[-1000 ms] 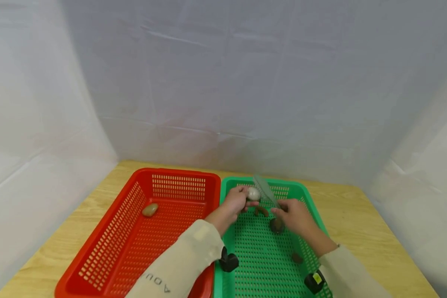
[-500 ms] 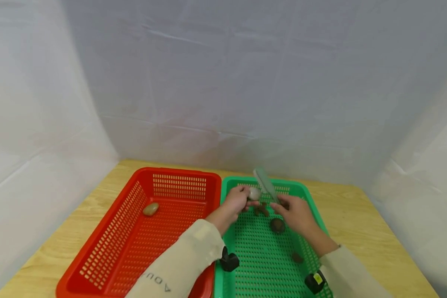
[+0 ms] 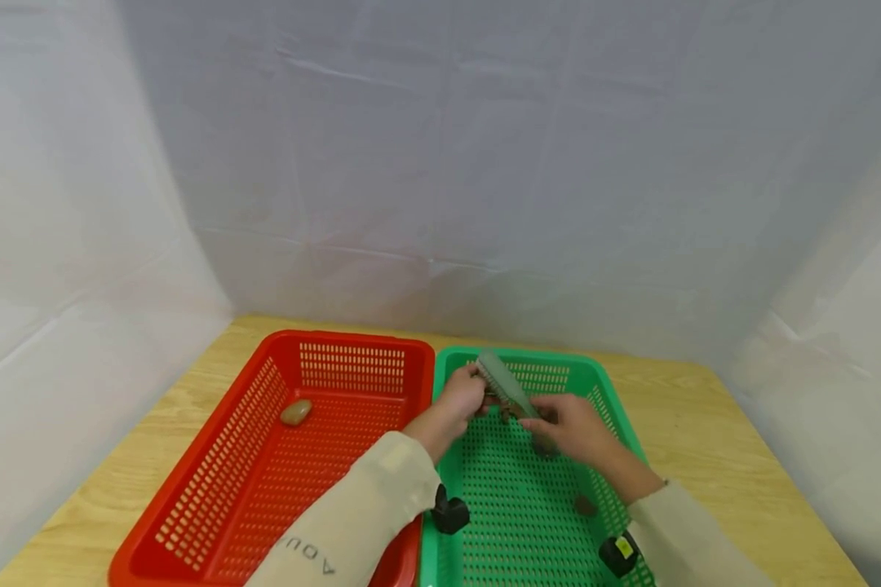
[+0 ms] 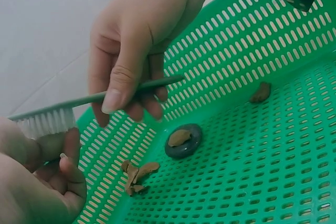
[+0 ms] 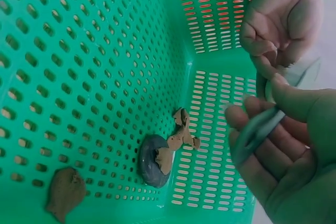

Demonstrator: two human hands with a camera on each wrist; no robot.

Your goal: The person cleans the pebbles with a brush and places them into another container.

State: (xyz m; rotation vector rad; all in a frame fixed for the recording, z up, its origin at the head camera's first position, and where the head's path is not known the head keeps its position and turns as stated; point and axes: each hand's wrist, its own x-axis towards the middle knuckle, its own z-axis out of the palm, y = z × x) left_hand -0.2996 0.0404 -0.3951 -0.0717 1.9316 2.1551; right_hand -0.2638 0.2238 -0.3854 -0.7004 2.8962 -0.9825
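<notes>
Brush (image 3: 505, 383) gripped by handle (image 4: 86, 99) in right hand (image 3: 578, 424), bristles (image 4: 47, 123) turned to stone (image 4: 51, 144). Stone, partly hidden, held in curled left hand (image 3: 461, 401), presumably for steadiness. Both held over green basket (image 3: 517, 522), where brown lumps (image 4: 135, 176) lie, probably so anything loosened is caught.

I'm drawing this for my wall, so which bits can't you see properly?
Left wrist view: the full shape of the pale stone, covered by the left hand and brush.
Head view: part of the dark round thing, behind the right hand.
Head view: the near end of the red basket, cut off below.
Right wrist view: the brush's bristles, blurred.
</notes>
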